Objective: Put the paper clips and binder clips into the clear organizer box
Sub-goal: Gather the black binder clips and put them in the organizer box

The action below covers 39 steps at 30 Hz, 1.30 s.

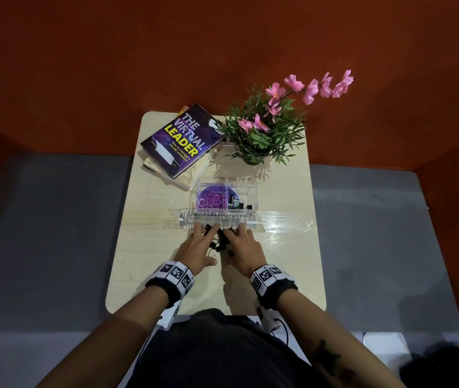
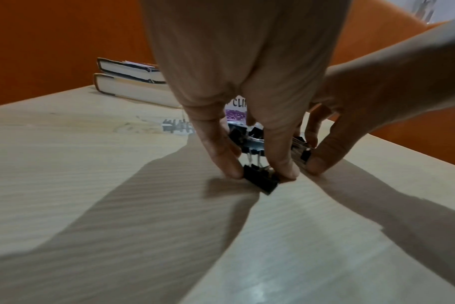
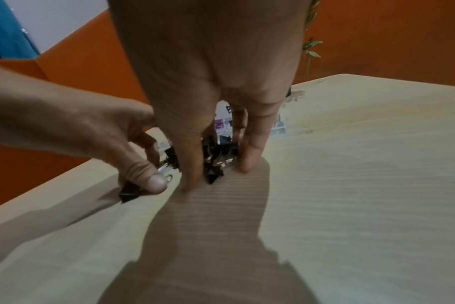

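A clear organizer box (image 1: 246, 191) stands mid-table with its lid (image 1: 217, 219) folded down toward me. Purple paper clips (image 1: 211, 201) fill its left compartment, and a few black binder clips (image 1: 236, 204) lie in the right one. A pile of black binder clips (image 1: 218, 242) lies on the table just in front of the lid, between my hands. My left hand (image 1: 204, 239) pinches one binder clip (image 2: 260, 181) between thumb and finger. My right hand (image 3: 218, 174) has its thumb and fingers curled down around several clips (image 3: 216, 158) of the pile.
Stacked books (image 1: 179, 141) lie at the back left of the small wooden table (image 1: 152, 247), and a potted plant with pink flowers (image 1: 262, 130) stands at the back right. Orange walls surround the table.
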Each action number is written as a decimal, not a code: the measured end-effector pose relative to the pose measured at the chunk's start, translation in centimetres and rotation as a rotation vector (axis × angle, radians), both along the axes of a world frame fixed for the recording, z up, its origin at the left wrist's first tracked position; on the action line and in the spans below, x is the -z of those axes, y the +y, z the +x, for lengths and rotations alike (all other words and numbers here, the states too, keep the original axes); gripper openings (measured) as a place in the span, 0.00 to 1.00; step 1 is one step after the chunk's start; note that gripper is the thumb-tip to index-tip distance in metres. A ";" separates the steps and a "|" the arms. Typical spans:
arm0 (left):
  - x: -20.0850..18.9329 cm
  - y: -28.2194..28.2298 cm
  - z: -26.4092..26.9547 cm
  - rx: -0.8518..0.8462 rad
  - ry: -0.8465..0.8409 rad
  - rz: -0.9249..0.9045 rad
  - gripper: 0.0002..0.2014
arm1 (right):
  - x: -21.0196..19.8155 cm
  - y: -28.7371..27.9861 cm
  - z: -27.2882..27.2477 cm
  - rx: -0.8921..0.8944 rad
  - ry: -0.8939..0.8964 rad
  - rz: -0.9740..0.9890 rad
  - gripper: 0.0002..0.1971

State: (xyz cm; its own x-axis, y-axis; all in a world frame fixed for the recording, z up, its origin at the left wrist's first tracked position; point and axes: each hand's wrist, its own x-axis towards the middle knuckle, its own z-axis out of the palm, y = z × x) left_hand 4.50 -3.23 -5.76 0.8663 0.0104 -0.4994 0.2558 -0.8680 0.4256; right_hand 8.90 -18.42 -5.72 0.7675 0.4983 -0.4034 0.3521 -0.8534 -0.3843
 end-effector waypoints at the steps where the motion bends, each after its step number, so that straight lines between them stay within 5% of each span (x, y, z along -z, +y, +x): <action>1: 0.1 -0.2 0.1 0.001 -0.021 -0.011 0.45 | 0.1 0.0 -0.2 0.004 0.001 0.021 0.27; 9: 0.0 -0.5 1.1 -0.042 -0.049 -0.068 0.34 | 0.3 0.3 -0.2 0.164 0.064 0.162 0.18; 19: -1.0 -0.8 2.4 -0.059 -0.081 0.068 0.22 | -0.8 -0.4 1.3 0.288 -0.001 0.242 0.10; 29: -1.3 0.7 1.4 -0.128 -0.240 -0.066 0.11 | -5.7 -1.0 7.0 0.484 -0.092 0.470 0.16; 35: -4.2 -0.1 3.3 -0.146 -0.360 -0.162 0.07 | -5.8 -0.2 9.1 0.399 -0.121 0.295 0.22; 39: -6.0 -1.5 7.4 -0.169 -0.413 -0.195 0.06 | -5.2 -1.9 7.2 0.557 -0.181 0.309 0.14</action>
State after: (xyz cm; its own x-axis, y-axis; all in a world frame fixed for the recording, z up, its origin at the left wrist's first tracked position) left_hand 11.92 -4.72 0.22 0.9867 0.1087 -0.1210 0.1620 -0.7226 0.6720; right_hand 16.05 -20.32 -0.54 0.9861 0.0790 -0.1462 -0.0284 -0.7865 -0.6169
